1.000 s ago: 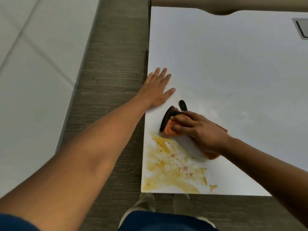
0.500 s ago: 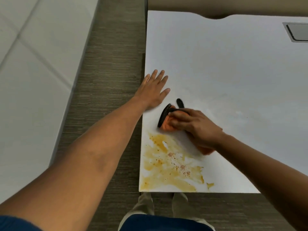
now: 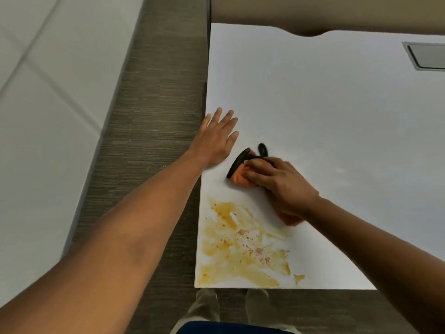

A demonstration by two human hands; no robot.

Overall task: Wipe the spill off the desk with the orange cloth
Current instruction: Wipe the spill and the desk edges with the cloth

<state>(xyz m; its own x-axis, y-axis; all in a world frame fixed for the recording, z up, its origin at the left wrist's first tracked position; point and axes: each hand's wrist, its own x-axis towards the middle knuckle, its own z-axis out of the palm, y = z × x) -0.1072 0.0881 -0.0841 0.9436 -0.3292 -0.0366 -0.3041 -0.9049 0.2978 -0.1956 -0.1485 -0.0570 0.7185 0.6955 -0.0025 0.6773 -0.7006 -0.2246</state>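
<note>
White desk, w/ yellow-brown spill smeared at 7 o'clock by the near-left corner. Orange cloth w/ black trim flat on top, just beyond the spill. Grey inset plate at 2 o'clock, far edge.

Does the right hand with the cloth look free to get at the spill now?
Probably yes: the right hand presses the orange cloth just beyond the spill, with only bare desk between them.

Just one head cam, looking steeply down from close above the white desk, desk corner at 6 o'clock, floor strip running up toward 11, far desk edge at 12.
</note>
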